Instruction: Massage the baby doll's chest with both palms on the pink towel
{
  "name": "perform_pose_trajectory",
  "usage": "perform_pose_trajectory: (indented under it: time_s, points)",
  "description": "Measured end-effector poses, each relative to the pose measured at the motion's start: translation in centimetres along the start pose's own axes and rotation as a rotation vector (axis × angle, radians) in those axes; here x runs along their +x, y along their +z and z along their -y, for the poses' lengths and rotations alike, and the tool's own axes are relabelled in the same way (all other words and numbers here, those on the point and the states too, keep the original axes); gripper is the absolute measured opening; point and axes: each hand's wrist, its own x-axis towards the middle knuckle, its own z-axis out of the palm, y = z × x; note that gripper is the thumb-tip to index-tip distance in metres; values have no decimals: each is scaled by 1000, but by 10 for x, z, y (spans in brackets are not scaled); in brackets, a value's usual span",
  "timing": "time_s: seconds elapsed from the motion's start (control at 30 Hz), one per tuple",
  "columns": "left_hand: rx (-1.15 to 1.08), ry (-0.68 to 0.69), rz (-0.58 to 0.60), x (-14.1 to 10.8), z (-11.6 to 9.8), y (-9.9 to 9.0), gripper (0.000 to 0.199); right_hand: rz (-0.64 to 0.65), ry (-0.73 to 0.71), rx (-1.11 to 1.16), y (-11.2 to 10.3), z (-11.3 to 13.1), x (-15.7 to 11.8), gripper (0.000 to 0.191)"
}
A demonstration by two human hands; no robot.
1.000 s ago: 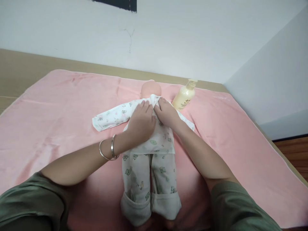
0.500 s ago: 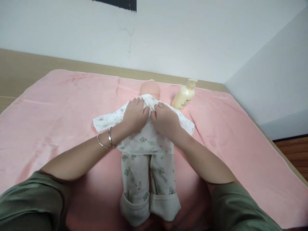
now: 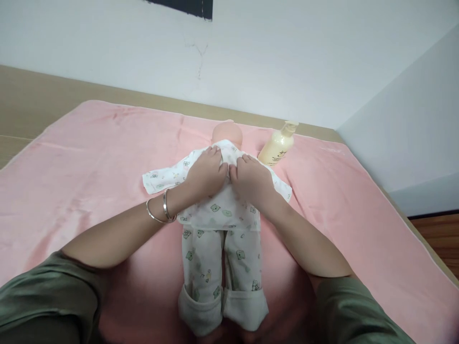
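Since 1.0 s ago, right hand [image 3: 253, 184] has drawn slightly toward the camera; shirt [image 3: 218, 210] collar now spread, formerly bunched. Pink blanket [image 3: 93, 157] over tan surface [image 3: 21, 105]; white wall [image 3: 107, 52] behind. Fingers of right hand and left hand [image 3: 207, 174] curled, narrow, touching shirt front; tips partly hidden, pinch cannot be told. Doll [image 3: 227, 132] mid-blanket, long axis running away from camera, head far, trousers [image 3: 241, 265] near. Pump bottle [image 3: 277, 148] near right shoulder of shirt.

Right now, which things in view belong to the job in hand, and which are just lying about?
In the job:
- left hand and right hand, on the printed top
- doll
- printed trousers
- pink blanket underneath

Just about:
- pump bottle, untouched, beside the doll
- dark patch on the wall
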Motion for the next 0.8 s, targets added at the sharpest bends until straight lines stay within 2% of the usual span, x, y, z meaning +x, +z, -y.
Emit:
perform_pose_trajectory:
  time_s: [0.1, 0.17, 0.33, 0.47, 0.57, 0.67, 0.8]
  points:
    - [-12, -139, 0, 11, 8, -1, 25, -17, -58, 9, -3, 7, -9, 40]
    - [34, -160, -22, 9, 6, 2, 27, 20, -39, 38, -6, 6, -6, 42]
    - [159, 22, -78, -18, -16, 11, 39, 155, 3, 196, -4, -16, 21, 39]
    - [162, 102, -88, -31, -24, 14, 45, 155, -40, 214, 4, -27, 32, 37]
    - [94, 49, -49, -18, -16, 10, 39, 121, -32, 109, 4, -20, 27, 42]
    - [24, -85, -22, 0, -4, 5, 28, 85, -22, 72, -1, -6, 13, 43]
    - [18, -186, -73, 8, 5, 7, 21, 21, -63, 133, -7, 9, -2, 39]
